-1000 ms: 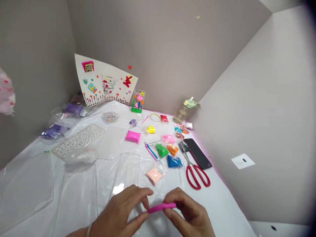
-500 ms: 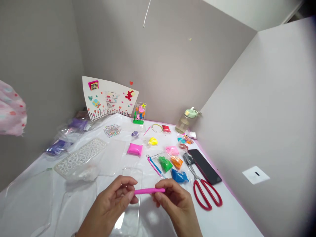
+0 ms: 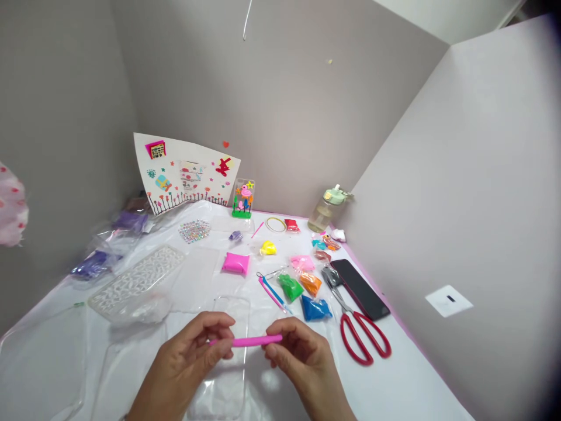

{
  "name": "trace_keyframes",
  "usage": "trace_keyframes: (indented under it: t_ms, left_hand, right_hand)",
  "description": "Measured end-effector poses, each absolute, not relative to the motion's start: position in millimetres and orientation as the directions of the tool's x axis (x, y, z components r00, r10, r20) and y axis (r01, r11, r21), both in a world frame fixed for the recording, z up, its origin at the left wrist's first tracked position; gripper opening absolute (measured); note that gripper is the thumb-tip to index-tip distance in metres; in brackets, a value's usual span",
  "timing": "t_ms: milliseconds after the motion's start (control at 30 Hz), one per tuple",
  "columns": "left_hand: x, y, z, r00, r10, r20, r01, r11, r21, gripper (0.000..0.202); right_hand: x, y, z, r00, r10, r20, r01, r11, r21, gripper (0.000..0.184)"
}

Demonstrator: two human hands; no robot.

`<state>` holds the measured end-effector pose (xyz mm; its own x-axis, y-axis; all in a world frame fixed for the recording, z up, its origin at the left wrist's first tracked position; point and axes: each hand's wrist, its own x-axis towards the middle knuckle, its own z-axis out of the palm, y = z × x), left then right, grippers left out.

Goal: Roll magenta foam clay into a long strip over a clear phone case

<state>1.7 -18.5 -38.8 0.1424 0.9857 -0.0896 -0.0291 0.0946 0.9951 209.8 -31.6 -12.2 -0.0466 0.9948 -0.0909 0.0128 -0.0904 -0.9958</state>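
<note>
A thin pink roll of modelling clay (image 3: 252,341) is stretched level between my two hands. My left hand (image 3: 195,354) pinches its left part between thumb and fingers, with a bit of pink showing behind the thumb. At the other end, the fingertips of my right hand (image 3: 302,356) close on the roll. Beneath both hands lies a clear phone case (image 3: 223,397), flat on the white table. Beyond them sits a packet of bright pink clay (image 3: 235,264).
To the right lie red-handled scissors (image 3: 363,336), a black phone (image 3: 362,289) and packets of blue (image 3: 315,309), green (image 3: 290,287) and orange clay (image 3: 311,283). A bottle (image 3: 326,209) and a decorated case (image 3: 243,199) stand at the back wall. Left is a lattice-patterned tray (image 3: 138,280).
My left hand has shifted along the pink roll, so a piece now shows behind its thumb. The whole view has moved slightly. My right hand keeps its pinch at the right end.
</note>
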Motion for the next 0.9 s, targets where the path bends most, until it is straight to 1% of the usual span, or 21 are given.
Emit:
trace_keyframes:
  t_ms: [100,167,267,333,400,500,600,667,800,833,900]
  left_hand:
    - [8,-22,-36,0.128,0.988,-0.082,-0.086,0.093,0.992,0.025]
    - [11,-24,-33,0.117,0.992,-0.046,-0.052,0.052,0.997,0.025]
    - [12,-23,-29,0.125,0.992,0.021,0.020,-0.024,1.000,0.013]
    - [10,-23,-26,0.143,0.989,0.043,0.061,-0.052,0.997,0.010]
    - [8,-22,-25,0.169,0.985,0.036,0.097,-0.053,0.994,0.012]
    - [5,-23,-26,0.183,0.982,-0.038,0.152,0.010,0.988,0.018]
    - [5,-24,-27,0.169,0.982,-0.085,0.183,0.054,0.982,0.021]
    - [6,-24,-26,0.179,0.982,-0.053,0.173,0.022,0.985,0.020]
    - [6,-23,-23,0.202,0.978,0.053,0.202,-0.095,0.975,0.013]
    - [5,-23,-24,0.201,0.978,0.057,0.219,-0.101,0.970,0.015]
    - [3,-22,-27,0.207,0.978,0.019,0.234,-0.069,0.970,0.016]
  right_hand:
    - [210,-32,-13,-0.030,0.997,-0.065,0.024,-0.065,-0.998,0.027]
    - [210,-31,-13,-0.028,0.998,-0.059,0.020,-0.059,-0.998,0.026]
    - [211,-31,-14,-0.049,0.996,-0.077,-0.011,-0.078,-0.997,0.025]
    - [211,-32,-16,-0.067,0.994,-0.089,-0.030,-0.091,-0.995,0.024]
    - [210,-33,-17,-0.085,0.993,-0.085,-0.008,-0.086,-0.996,0.023]
    - [210,-34,-16,-0.095,0.993,-0.068,0.046,-0.064,-0.997,0.018]
    - [210,-35,-14,-0.091,0.993,-0.078,0.015,-0.077,-0.997,0.022]
    - [210,-35,-13,-0.086,0.993,-0.077,0.000,-0.077,-0.997,0.024]
    - [210,-35,-14,-0.067,0.996,-0.052,0.059,-0.048,-0.997,0.019]
    - [209,-35,-14,-0.075,0.995,-0.060,0.055,-0.056,-0.997,0.018]
    - [208,-36,-14,-0.099,0.991,-0.089,0.008,-0.089,-0.996,0.020]
